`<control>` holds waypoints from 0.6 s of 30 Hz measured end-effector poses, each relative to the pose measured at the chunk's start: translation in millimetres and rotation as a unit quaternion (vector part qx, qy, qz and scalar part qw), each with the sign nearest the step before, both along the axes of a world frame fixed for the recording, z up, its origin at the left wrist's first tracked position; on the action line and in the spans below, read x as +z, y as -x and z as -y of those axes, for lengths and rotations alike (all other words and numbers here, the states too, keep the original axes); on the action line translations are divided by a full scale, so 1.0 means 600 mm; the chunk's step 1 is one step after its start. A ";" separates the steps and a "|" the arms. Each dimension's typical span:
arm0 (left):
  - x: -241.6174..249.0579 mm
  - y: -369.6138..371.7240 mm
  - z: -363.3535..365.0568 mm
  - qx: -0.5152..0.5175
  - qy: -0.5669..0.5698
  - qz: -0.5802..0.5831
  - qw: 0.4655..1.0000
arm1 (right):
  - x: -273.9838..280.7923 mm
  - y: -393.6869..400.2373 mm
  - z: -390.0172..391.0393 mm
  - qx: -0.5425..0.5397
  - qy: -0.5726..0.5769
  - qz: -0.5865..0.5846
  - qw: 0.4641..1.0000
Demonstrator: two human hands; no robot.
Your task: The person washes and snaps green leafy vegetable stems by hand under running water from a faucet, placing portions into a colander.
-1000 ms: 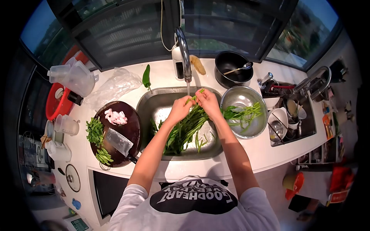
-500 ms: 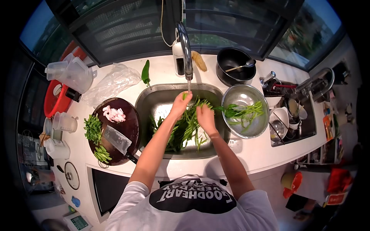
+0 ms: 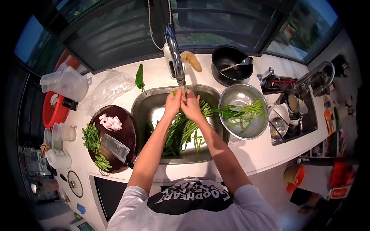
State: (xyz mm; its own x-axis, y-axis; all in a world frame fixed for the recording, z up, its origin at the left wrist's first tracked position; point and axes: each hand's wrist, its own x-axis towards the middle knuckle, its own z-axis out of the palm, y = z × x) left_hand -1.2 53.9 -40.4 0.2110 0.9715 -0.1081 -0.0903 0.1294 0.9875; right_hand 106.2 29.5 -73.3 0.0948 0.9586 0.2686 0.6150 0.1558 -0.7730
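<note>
Under the faucet (image 3: 175, 54), my left hand (image 3: 173, 104) is closed around green vegetable stems (image 3: 174, 92), of which only small bits show past the fingers. My right hand (image 3: 190, 106) is pressed up beside it, fingers curled, with a bit of green at the fingertips; most of what lies between the hands is hidden. Both hands are over the steel sink (image 3: 144, 104). Below them in the basin lies a heap of long-stemmed leafy greens (image 3: 190, 129), partly covered by my forearms.
Right of the sink, a metal bowl (image 3: 241, 92) holds more greens; behind it stands a black pot (image 3: 223, 61) with a spoon. At left, a round cutting board (image 3: 125, 133) bears a cleaver (image 3: 115, 147), pinkish-white pieces and cut greens. A green pepper (image 3: 139, 77) lies behind.
My right hand has risen from the heap of greens to meet my left hand below the faucet. My left hand has shifted slightly left in view, and the whole view has tilted a little.
</note>
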 end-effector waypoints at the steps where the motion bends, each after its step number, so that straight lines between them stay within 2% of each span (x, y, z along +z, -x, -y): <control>1: 0.006 0.002 0.000 0.031 0.003 -0.044 0.999 | 0.018 0.004 0.003 -0.004 0.045 -0.007 0.999; 3: 0.021 0.005 0.003 0.091 0.009 -0.131 0.987 | 0.051 0.006 0.010 -0.013 0.135 -0.020 0.991; 4: 0.028 0.011 0.004 0.070 0.018 -0.176 0.982 | 0.041 0.005 0.015 -0.004 0.034 0.013 0.999; 5: 0.015 0.011 0.001 0.076 -0.079 -0.222 0.969 | 0.033 0.009 0.018 0.033 0.000 -0.062 0.998; 7: 0.008 0.004 0.009 0.087 -0.267 -0.304 0.910 | 0.034 0.023 0.030 0.106 -0.066 -0.209 0.970; 8: 0.004 0.003 0.018 0.053 -0.163 -0.306 0.937 | 0.034 0.025 0.044 0.094 0.019 -0.245 0.965; 11: -0.020 -0.011 0.021 -0.025 -0.023 -0.059 0.998 | 0.034 0.009 0.052 0.103 0.031 -0.234 0.966; 12: 0.041 -0.014 0.040 -0.074 -0.016 -0.052 0.996 | 0.053 0.007 0.058 0.073 -0.016 -0.214 0.974; 13: 0.042 -0.020 0.041 -0.102 -0.047 0.015 0.994 | 0.060 -0.004 0.058 0.072 -0.004 -0.191 0.979; 15: 0.048 -0.029 0.055 -0.094 -0.098 0.025 0.990 | 0.077 -0.024 0.063 0.054 0.017 -0.258 0.964; 16: 0.043 -0.028 0.057 -0.103 -0.074 0.033 0.991 | 0.097 -0.028 0.060 0.051 -0.031 -0.266 0.962; 17: 0.034 -0.027 0.057 -0.112 -0.049 0.042 0.992 | 0.118 -0.042 0.068 0.056 0.026 -0.316 0.947; 18: 0.023 -0.025 0.059 -0.121 -0.023 0.050 0.991 | 0.136 -0.055 0.073 0.054 0.028 -0.320 0.945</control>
